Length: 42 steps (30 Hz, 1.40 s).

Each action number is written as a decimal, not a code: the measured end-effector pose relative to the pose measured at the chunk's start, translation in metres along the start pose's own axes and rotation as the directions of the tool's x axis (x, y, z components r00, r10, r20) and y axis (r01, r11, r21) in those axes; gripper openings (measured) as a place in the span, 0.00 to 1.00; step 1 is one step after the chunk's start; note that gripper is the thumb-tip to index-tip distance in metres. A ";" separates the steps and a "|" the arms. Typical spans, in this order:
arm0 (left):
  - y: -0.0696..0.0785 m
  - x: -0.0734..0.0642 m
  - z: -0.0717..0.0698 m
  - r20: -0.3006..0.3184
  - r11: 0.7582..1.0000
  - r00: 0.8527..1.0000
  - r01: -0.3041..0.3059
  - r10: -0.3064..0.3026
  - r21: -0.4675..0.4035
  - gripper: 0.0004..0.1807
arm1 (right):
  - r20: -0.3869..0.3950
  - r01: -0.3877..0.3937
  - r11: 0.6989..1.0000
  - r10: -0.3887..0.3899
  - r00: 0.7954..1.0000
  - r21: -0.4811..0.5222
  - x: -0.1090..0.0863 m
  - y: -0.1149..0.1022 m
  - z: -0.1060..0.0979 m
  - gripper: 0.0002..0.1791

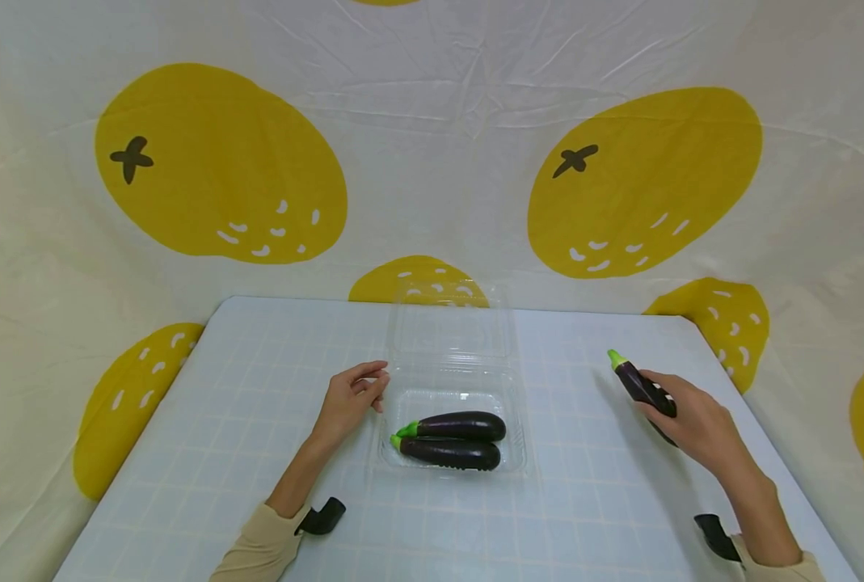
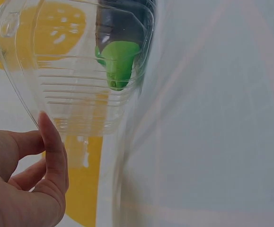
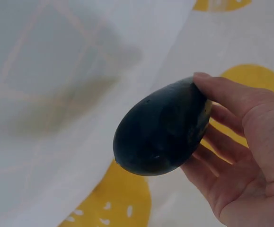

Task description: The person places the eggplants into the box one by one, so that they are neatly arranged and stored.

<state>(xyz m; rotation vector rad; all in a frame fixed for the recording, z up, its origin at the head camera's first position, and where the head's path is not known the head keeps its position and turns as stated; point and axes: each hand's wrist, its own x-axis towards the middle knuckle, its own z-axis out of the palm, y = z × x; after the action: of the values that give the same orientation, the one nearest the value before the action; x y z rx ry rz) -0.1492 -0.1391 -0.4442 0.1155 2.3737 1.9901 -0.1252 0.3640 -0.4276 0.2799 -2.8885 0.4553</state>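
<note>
My right hand [image 1: 697, 420] grips a dark purple eggplant [image 1: 638, 386] above the right side of the table, its green stem pointing away and left. In the right wrist view, thumb and fingers wrap the far part of this eggplant [image 3: 160, 130], its rounded end facing the camera. Two more eggplants, one behind [image 1: 461, 424] and one in front [image 1: 449, 453], lie side by side in a clear plastic clamshell container [image 1: 515, 461], stems to the left. At the container's left edge, my left hand [image 1: 351, 398] pinches the rim between thumb and index finger.
The container's clear lid [image 1: 449, 331] is raised at the back, toward the wall. A pale checked cloth covers the table [image 1: 206, 453]. Behind and around it hangs a white curtain [image 1: 439, 178] printed with large yellow fruit shapes.
</note>
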 end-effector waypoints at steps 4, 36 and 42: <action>-0.009 0.004 0.002 -0.012 1.000 1.000 0.006 -0.006 0.002 0.19 | -0.006 0.009 1.000 -0.009 1.000 0.007 0.003 -0.008 -0.001 0.30; -0.037 0.016 0.003 -0.030 1.000 0.999 0.011 -0.011 -0.012 0.22 | -0.208 0.222 0.973 -0.204 0.957 0.066 0.018 -0.064 0.005 0.32; -0.012 0.005 0.003 -0.022 1.000 1.000 0.021 -0.021 0.011 0.19 | -0.227 0.268 0.961 -0.246 0.942 0.071 0.023 -0.075 0.005 0.32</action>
<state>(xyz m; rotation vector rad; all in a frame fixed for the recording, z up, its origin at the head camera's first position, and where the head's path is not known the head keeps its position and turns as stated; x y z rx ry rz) -0.1542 -0.1379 -0.4561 0.0690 2.3892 1.9796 -0.1321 0.2889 -0.4059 0.5787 -2.5736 0.5470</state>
